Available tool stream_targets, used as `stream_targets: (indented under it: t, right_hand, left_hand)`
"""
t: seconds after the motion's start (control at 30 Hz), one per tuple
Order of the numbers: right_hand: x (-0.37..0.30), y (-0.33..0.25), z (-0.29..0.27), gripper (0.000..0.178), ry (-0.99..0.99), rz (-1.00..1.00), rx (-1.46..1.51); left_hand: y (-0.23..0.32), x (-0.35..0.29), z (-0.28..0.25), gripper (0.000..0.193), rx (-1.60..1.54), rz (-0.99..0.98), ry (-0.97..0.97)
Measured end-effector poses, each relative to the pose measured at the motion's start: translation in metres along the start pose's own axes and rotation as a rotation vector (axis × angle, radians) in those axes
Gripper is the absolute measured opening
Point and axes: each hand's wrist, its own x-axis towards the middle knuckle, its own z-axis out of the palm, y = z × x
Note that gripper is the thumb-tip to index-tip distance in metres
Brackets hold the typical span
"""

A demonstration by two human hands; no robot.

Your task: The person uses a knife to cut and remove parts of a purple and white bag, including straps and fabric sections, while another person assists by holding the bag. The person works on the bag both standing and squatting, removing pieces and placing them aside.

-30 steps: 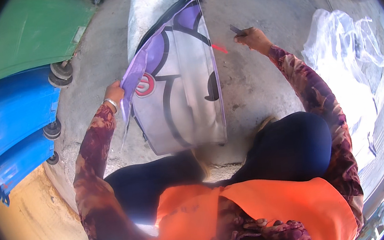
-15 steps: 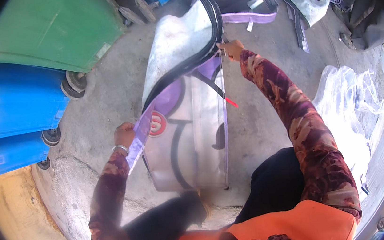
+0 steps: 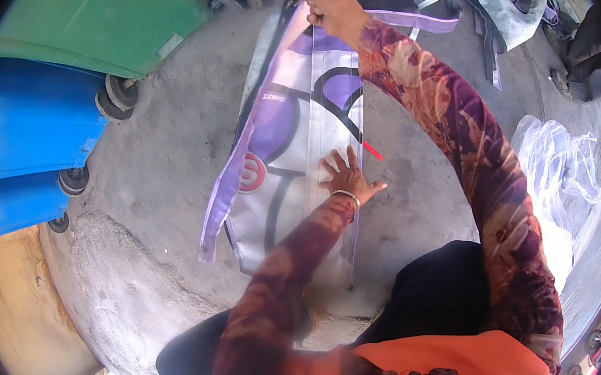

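Observation:
A long printed fabric panel (image 3: pixel 308 120), white and lilac with thick black lines and a round red patch, lies on the ground in front of me. It has a lilac border and a dark edging, and a small red tab sticks out on its right side. My right hand (image 3: pixel 332 10) has its fingers closed on the upper edge of the panel, at the far end. Lower down, my left hand (image 3: pixel 348 178) rests on the panel's right part, fingers spread. A bracelet circles that wrist.
Blue wheeled bins (image 3: pixel 26 119) and a green bin (image 3: pixel 90 33) stand at the left. More lilac-edged fabric pieces (image 3: pixel 418 18) lie at the far right. Clear plastic sheeting (image 3: pixel 555 173) is heaped on the right side of the concrete floor (image 3: pixel 158 174).
My left hand has let go of the lilac border and moved right onto the panel. My right hand has moved up and slightly left. The far part now shows its printed side.

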Motion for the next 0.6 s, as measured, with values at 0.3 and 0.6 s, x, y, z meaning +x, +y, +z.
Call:
stream_targets:
  t: [0.3, 0.6]
  right_hand:
    - [0.023, -0.038, -0.005, 0.021, 0.194, -0.651, -0.615]
    - [-0.106, -0.110, -0.016, 0.024, 0.203, 0.024, -0.327]
  left_hand:
    - [-0.037, 0.029, 0.039, 0.087, 0.078, 0.040, 0.180]
    - [-0.265, -0.023, -0.121, 0.049, 0.371, 0.518, -0.016]
